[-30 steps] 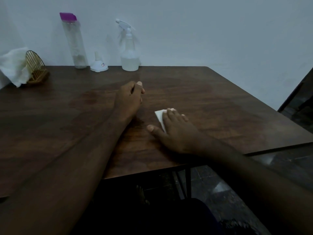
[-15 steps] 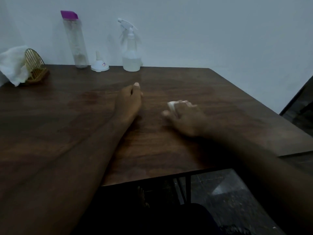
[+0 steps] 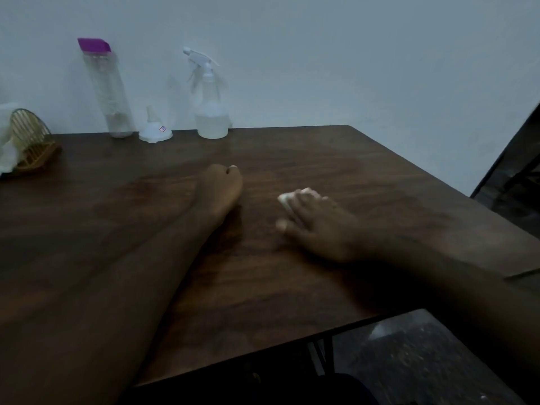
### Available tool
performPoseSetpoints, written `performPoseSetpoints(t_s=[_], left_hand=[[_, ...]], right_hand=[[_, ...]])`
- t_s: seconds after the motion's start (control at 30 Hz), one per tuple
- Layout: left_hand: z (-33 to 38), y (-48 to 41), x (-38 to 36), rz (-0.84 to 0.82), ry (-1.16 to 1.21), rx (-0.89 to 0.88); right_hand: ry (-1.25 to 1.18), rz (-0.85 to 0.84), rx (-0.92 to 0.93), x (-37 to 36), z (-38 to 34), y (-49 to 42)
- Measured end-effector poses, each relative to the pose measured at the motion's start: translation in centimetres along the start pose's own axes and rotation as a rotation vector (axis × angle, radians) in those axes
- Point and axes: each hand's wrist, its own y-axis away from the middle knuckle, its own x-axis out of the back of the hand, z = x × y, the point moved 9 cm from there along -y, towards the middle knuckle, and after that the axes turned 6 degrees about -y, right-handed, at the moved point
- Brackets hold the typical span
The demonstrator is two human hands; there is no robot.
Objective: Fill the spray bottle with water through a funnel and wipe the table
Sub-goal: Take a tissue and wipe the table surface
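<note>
My right hand (image 3: 318, 223) lies flat on the dark wooden table (image 3: 365, 182), fingers straight, pressing a small white tissue (image 3: 285, 199) whose edge shows past the fingertips. My left hand (image 3: 217, 190) rests on the table to its left, fingers curled into a loose fist that holds nothing. At the back edge stand the clear spray bottle (image 3: 209, 112) with water in its lower part, a white funnel (image 3: 155, 130) mouth-down, and a tall clear water bottle (image 3: 109, 92) with a purple cap.
A wire napkin holder (image 3: 30, 141) with white tissues (image 3: 5, 141) stands at the far left. The wall runs right behind the bottles. The table's right edge drops to a dark floor (image 3: 409, 361); table legs show under the front edge.
My right hand has slid the tissue away from me and to the right across the table. My left hand has stayed in place.
</note>
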Motion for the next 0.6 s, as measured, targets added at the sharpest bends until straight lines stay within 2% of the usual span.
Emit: performPoseSetpoints(t_s=[0.03, 0.1, 0.2, 0.23, 0.27, 0.3, 0.37, 0.43, 0.47, 0.5, 0.53, 0.6], left_hand=[[-0.1, 0.0, 0.1, 0.015, 0.021, -0.018], [0.0, 0.3, 0.3, 0.026, 0.077, -0.073], [0.4, 0.5, 0.6, 0.026, 0.165, -0.114], [0.4, 0.5, 0.7, 0.027, 0.197, -0.103], [0.2, 0.3, 0.8, 0.027, 0.236, -0.088], [0.2, 0.2, 1.1, 0.031, 0.270, -0.079], [0.1, 0.0, 1.8, 0.059, 0.295, -0.092], [0.1, 0.0, 2.9, 0.108, 0.245, -0.124], [0.1, -0.1, 3.6, 0.136, 0.222, -0.142], [-0.1, -0.3, 4.1, 0.157, 0.221, -0.151], [-0.4, -0.6, 4.5, 0.169, 0.237, -0.149], [-1.4, -1.0, 4.7, 0.171, 0.275, -0.100]], right_hand=[[-0.006, -0.056, 0.078, -0.1, -0.8, 0.8], [-0.033, -0.077, 0.024, 1.1, 2.7, 0.8], [-0.004, 0.048, -0.456, 3.3, 12.1, -1.3], [0.012, 0.082, -0.564, 3.4, 12.9, -2.2], [0.003, 0.098, -0.567, 3.1, 11.6, -3.4], [-0.018, 0.092, -0.471, 2.5, 8.7, -4.7], [-0.081, 0.056, -0.115, 0.7, -0.6, -5.4], [-0.056, -0.077, 0.278, -1.2, -9.6, -3.1], [-0.004, -0.155, 0.391, -1.9, -11.6, -2.1], [0.025, -0.203, 0.437, -2.0, -11.4, -2.4], [0.021, -0.208, 0.401, -1.7, -9.8, -3.7], [-0.010, -0.135, 0.113, -0.4, -3.4, -7.7]])
